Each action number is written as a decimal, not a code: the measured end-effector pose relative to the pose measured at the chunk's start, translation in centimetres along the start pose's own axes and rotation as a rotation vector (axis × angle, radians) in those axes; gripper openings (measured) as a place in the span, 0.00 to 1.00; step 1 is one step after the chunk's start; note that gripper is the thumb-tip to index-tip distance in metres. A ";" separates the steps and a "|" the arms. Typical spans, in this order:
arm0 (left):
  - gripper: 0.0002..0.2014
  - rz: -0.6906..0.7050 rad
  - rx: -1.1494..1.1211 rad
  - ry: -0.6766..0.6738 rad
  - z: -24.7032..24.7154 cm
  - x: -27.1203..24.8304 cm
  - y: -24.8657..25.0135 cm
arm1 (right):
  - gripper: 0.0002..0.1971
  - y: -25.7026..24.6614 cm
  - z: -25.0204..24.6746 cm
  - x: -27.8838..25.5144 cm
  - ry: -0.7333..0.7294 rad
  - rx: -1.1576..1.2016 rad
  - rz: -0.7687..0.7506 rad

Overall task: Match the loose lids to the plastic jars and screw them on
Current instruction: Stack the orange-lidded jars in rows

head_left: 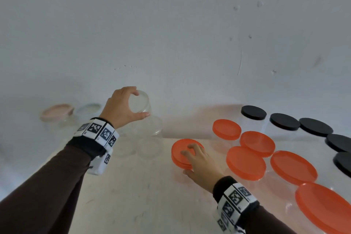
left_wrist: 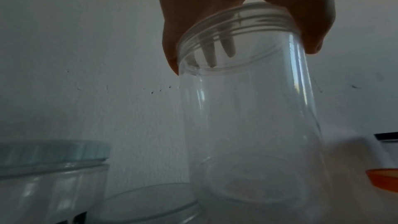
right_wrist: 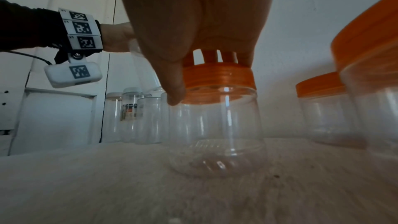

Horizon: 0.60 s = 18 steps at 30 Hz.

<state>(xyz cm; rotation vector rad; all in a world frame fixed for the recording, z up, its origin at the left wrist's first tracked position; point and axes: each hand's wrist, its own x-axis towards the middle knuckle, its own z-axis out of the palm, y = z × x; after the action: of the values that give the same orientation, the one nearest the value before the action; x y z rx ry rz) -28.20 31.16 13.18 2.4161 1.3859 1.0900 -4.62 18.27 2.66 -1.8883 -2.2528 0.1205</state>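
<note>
My left hand (head_left: 123,106) grips an open clear plastic jar (head_left: 139,103) by its threaded rim (left_wrist: 237,28) and holds it tilted above other lidless clear jars (head_left: 150,144). My right hand (head_left: 197,159) curls over the orange lid (head_left: 182,150) of a clear jar (right_wrist: 217,130) standing on the table, thumb and fingers around the lid's edge (right_wrist: 217,77).
Several orange-lidded jars (head_left: 247,163) and black-lidded jars (head_left: 284,121) stand at the right. A pink-lidded jar (head_left: 57,113) and a pale blue-lidded jar (head_left: 89,109) stand at the far left against the white wall. The pale table (head_left: 142,195) lies before me.
</note>
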 end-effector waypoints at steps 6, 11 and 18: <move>0.33 0.111 0.006 0.026 0.5 0.9 -1.7 | 0.27 0.2 0.2 2.9 0.006 -0.009 -0.004; 0.24 0.175 -0.011 0.090 1.2 1.1 -3.0 | 0.23 0.4 0.8 4.7 0.057 -0.019 0.005; 0.18 0.130 -0.045 0.110 1.7 1.5 -3.6 | 0.24 0.8 1.0 6.5 0.025 0.034 0.005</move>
<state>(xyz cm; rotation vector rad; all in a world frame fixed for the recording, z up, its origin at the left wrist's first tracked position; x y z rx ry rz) -29.12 34.79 11.08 2.4782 1.2338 1.2885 -5.09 24.89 2.17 -1.8683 -2.2149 0.1343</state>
